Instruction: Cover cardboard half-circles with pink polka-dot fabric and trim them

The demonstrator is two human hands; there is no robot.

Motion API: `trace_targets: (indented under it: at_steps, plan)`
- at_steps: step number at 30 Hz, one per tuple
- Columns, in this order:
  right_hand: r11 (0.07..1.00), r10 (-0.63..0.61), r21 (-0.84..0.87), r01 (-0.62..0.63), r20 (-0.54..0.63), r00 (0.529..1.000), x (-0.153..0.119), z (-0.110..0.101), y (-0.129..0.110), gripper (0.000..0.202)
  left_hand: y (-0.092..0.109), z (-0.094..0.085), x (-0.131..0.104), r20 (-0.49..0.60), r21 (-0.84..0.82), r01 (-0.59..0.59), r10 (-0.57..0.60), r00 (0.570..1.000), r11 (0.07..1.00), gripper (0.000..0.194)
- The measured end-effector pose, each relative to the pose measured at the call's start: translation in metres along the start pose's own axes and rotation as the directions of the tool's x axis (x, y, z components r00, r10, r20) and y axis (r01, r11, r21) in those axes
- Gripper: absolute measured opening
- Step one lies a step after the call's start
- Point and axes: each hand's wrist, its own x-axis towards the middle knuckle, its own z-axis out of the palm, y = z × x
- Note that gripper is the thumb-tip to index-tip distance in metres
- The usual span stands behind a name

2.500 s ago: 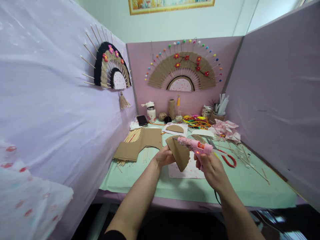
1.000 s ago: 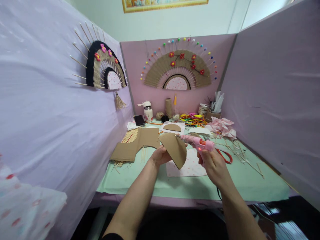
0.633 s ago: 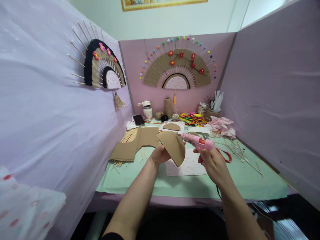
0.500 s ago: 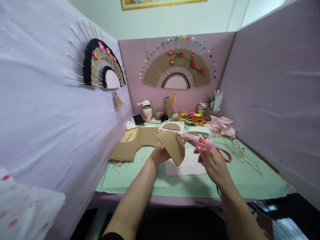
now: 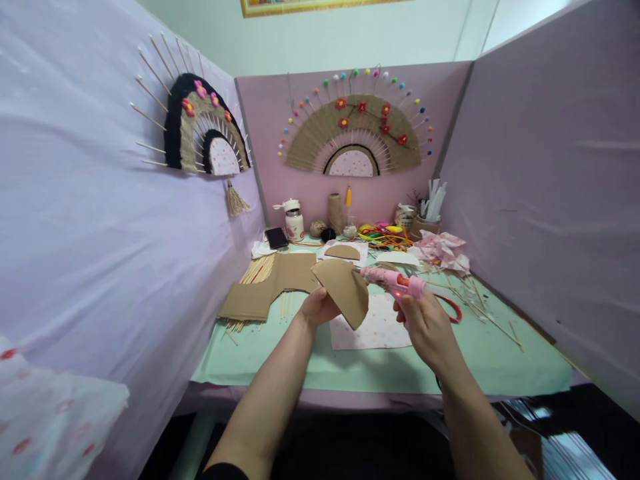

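Head view. The left hand (image 5: 320,308) is closed on a brown half-disc of cardboard (image 5: 344,297), its thumb over the near face and the rest of the fingers largely hidden behind. The half-disc is held tilted above the table, its straight edge sloping down to the right. The right hand (image 5: 425,327) is wrapped firmly around the handle of a pink glue gun (image 5: 385,279), on which a small red-orange light is lit. The nozzle points left at the upper part of the half-disc; whether it touches cannot be determined.

Below both lies a flat white sheet with pink spots (image 5: 373,335), on a pale green tablecloth (image 5: 300,367). To the left, a cut brown cardboard sheet (image 5: 246,302) partly covers a bundle of thin wooden sticks (image 5: 257,270). Beyond the held piece, a second cardboard half-disc (image 5: 343,251) rests on white paper (image 5: 363,247). A red scissor handle (image 5: 456,311) shows just beside the right hand, partly hidden.
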Motion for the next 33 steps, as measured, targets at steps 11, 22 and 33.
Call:
trace_targets:
  at_steps: [11, 22, 33]
  plan:
    - [0.999, -0.043, 0.008, 0.043, 0.002, 0.999, 0.002, -0.001, -0.003, 0.054, 0.005, 0.004, -0.001, -0.049, 0.005, -0.052, 0.052, 0.997, 0.999, 0.088]
    - [0.994, -0.106, -0.032, 0.108, 0.045, 0.993, 0.004, -0.006, -0.010, 0.049, 0.008, 0.000, -0.001, -0.051, 0.016, -0.066, 0.067, 0.996, 0.998, 0.087]
    - [0.979, 0.144, 0.108, -0.172, 0.233, 0.962, -0.001, -0.006, -0.006, 0.056, 0.012, 0.008, 0.003, -0.077, 0.061, -0.101, 0.106, 0.991, 0.993, 0.086]
